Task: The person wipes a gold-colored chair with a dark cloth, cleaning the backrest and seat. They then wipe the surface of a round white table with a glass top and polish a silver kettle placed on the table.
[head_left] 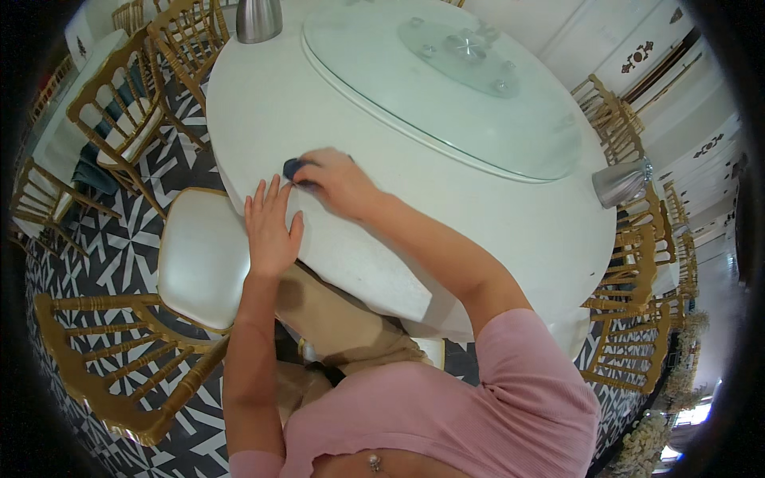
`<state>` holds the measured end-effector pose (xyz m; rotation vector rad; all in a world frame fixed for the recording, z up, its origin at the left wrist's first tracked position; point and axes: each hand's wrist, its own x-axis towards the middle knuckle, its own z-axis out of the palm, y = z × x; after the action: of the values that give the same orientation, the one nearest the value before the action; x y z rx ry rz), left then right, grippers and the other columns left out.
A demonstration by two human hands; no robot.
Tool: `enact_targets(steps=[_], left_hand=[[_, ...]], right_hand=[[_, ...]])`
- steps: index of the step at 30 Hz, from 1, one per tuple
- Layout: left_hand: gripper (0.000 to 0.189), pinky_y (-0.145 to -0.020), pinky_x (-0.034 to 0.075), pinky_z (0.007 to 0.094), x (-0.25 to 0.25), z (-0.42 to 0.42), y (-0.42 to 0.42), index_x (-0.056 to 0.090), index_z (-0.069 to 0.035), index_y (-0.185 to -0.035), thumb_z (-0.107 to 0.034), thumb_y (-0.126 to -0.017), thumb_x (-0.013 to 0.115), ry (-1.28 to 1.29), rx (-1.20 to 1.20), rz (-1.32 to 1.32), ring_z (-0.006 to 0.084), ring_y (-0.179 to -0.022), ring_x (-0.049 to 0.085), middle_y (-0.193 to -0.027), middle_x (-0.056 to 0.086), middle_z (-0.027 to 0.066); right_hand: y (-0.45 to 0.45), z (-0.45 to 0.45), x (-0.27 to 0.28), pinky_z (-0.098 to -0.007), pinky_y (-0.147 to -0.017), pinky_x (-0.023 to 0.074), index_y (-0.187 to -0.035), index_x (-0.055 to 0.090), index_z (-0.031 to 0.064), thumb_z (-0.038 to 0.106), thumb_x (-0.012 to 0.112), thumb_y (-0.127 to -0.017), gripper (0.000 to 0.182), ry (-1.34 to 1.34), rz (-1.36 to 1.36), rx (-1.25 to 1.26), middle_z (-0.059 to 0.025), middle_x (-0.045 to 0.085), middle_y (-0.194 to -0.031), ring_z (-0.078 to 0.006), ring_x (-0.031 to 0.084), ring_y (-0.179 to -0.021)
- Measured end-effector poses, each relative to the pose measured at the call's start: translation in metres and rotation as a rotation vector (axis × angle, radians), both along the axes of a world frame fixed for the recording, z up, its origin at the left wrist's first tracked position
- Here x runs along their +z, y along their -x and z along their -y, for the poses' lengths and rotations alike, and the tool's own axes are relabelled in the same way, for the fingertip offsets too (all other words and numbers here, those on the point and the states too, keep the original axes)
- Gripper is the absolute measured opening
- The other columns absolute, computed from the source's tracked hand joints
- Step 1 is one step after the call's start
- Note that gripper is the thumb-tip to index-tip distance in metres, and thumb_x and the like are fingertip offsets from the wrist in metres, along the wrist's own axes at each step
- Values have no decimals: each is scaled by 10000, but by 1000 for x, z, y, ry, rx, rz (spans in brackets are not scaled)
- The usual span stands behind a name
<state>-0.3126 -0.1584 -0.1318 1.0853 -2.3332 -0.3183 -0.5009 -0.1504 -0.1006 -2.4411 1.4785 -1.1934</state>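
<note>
My right hand (339, 184) presses a bunched dark blue cloth (291, 168) onto the white round table (382, 167); most of the cloth is hidden under my fingers. Close by on the left, my left hand (268, 233) lies palm down at the near edge of the tabletop, its thumb spread and nothing in it. The white covering at this near edge (358, 272) has a loose-looking angular border above my lap. Beyond my right hand, a round glass turntable (382, 101) covers the middle of the table.
Metal pitchers stand near the table's rim, one at the far left (259, 23) and one at the right (618, 184). A gold chair with a white seat (203, 257) stands beside my left arm. More gold chairs (119, 113) surround the table on a black-and-white patterned floor (128, 236).
</note>
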Motion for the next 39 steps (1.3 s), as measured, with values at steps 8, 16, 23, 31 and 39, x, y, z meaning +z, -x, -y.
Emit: enact_targets(steps=[8, 16, 23, 31, 39], left_hand=[[482, -1087, 151, 519, 1, -2, -5, 461, -25, -1274, -167, -819, 538, 8, 0, -41, 362, -1326, 268, -1406, 370, 154], [491, -1077, 175, 535, 6, -7, 0, 469, -29, -1268, -112, -788, 532, 24, 7, -79, 381, -1302, 307, -1394, 390, 154], [501, -1073, 168, 532, 9, -7, 1, 488, -20, -1247, -160, -768, 539, -6, 31, -53, 384, -1299, 312, -1379, 405, 168], [497, -1083, 142, 521, 7, -6, -1, 477, -22, -1258, -185, -791, 527, -23, 32, -31, 372, -1315, 285, -1393, 387, 163], [491, -1086, 140, 522, 16, -8, -3, 461, -28, -1273, -147, -804, 542, -52, 15, -9, 372, -1320, 275, -1404, 371, 156]], right_hand=[[159, 3, 46, -396, -853, 433, -1013, 623, 102, -16, 651, -671, 363, 310, -51, -619, -133, 586, -1061, -329, 532, -972], [297, -89, 14, -393, -927, 421, -1202, 557, 109, 161, 590, -812, 395, -128, -125, -1002, -153, 537, -1217, -343, 519, -1085], [261, -39, 5, -427, -929, 418, -1221, 547, 123, 179, 585, -809, 418, -129, -248, -889, -196, 505, -1259, -371, 521, -1080], [201, 40, 4, -450, -901, 435, -1165, 574, 118, 173, 597, -786, 383, -32, -221, -707, -205, 524, -1225, -372, 537, -1050], [148, 134, 8, -454, -940, 366, -1147, 580, 142, 182, 557, -800, 350, -115, -233, -837, -154, 518, -1215, -312, 472, -1152]])
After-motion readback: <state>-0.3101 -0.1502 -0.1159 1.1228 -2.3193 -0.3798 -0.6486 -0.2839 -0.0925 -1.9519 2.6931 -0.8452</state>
